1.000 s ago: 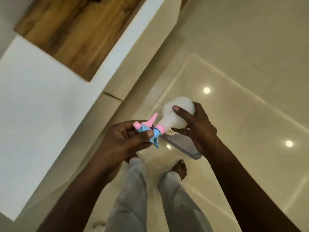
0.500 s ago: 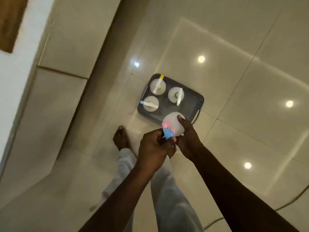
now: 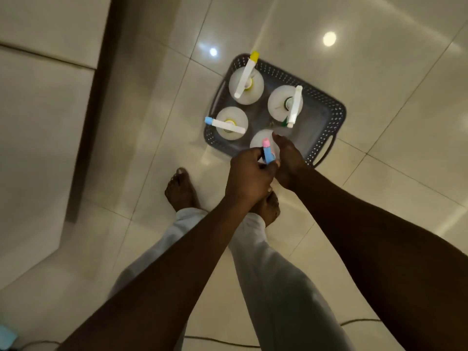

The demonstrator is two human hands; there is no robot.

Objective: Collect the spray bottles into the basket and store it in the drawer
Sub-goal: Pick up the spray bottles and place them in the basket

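- Left hand (image 3: 249, 173) pinches the pink-and-blue trigger head of a white plastic spray bottle (image 3: 260, 141); right hand (image 3: 288, 160) holds its side.
- Bottle body mostly hidden by both hands, over the near corner of a dark grey perforated plastic basket (image 3: 329, 110); base contact unclear.
- Three other white spray bottles (image 3: 247, 89) stand upright inside.

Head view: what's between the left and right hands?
In the head view, the pink-and-blue spray head of a white bottle. The left hand grips it; the right hand holds the bottle.
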